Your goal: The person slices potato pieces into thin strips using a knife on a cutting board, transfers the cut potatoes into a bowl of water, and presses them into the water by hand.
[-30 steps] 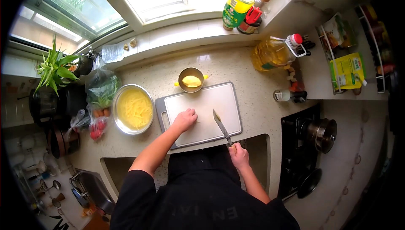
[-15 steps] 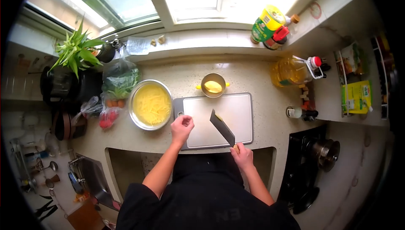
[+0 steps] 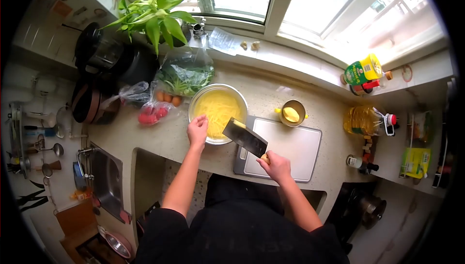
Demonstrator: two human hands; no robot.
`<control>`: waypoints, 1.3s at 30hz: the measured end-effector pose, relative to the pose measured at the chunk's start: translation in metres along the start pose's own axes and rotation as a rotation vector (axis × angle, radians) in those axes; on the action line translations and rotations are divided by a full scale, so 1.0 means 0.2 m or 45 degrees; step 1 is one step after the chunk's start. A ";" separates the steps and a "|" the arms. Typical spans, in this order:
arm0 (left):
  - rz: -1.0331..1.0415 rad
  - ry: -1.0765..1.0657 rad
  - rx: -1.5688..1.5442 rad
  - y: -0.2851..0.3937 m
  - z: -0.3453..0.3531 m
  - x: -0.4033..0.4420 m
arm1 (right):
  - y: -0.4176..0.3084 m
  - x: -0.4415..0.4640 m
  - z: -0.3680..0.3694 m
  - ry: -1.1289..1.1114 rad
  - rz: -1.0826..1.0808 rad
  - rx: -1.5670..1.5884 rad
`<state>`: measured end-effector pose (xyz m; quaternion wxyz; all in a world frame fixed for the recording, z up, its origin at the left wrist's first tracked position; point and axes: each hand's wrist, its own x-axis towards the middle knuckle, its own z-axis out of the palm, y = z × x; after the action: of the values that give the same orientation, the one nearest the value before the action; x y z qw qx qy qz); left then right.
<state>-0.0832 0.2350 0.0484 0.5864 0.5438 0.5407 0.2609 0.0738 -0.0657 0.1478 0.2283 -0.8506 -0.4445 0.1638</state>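
My right hand [image 3: 277,166] grips the handle of a cleaver [image 3: 245,138]. Its blade reaches over the right front rim of a metal bowl [image 3: 244,100]. A small yellow piece [image 3: 238,123] clings near the blade's far end. Thin yellow shreds, possibly potato, fill the bowl [image 3: 218,109]. Over the bowl's left front side is my left hand [image 3: 197,131], its fingers pinched together; whether anything is between them I cannot make out. Beneath the cleaver and to its right lies a cutting board [image 3: 286,150]. A small metal pot [image 3: 301,107] with yellow handles holds a peeled yellow chunk [image 3: 291,114].
Left of the bowl are bagged greens [image 3: 186,75], eggs [image 3: 168,98] and a bag of red items [image 3: 152,114]. An oil jug [image 3: 362,120] and a dark bottle [image 3: 361,163] stand at right. The sink [image 3: 107,177] is at left, the stove [image 3: 358,206] at right.
The cleaver has moved left from above the board to the bowl's rim. My left hand has moved from the board's left edge to over the bowl. The view has turned.
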 end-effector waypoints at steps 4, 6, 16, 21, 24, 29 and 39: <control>0.380 -0.090 0.636 0.31 -0.11 -0.12 | -0.08 0.08 0.05 0.002 -0.029 -0.108; 0.997 -0.258 0.855 0.37 -0.18 -0.18 | -0.12 0.12 0.08 0.008 -0.061 -0.178; 1.022 -0.721 1.103 0.34 -0.11 -0.23 | -0.28 0.21 0.19 -0.023 -0.164 -0.214; 0.899 -0.590 0.948 0.27 -0.07 -0.03 | -0.35 0.20 0.20 -0.051 -0.208 -0.257; 0.773 -0.346 0.681 0.42 -0.14 0.02 | -0.31 0.14 0.20 -0.067 -0.140 -0.231; 0.575 -0.253 0.674 0.40 -0.20 0.08 | -0.21 -0.07 0.11 0.003 0.212 -0.045; 0.352 -0.693 1.621 0.31 0.31 0.14 | 0.01 -0.42 0.11 0.281 0.889 0.197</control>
<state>-0.0015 0.2541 0.0845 0.2304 0.8907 0.3484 -0.1793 0.0187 -0.1312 0.1340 0.2688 -0.9437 -0.0865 0.1723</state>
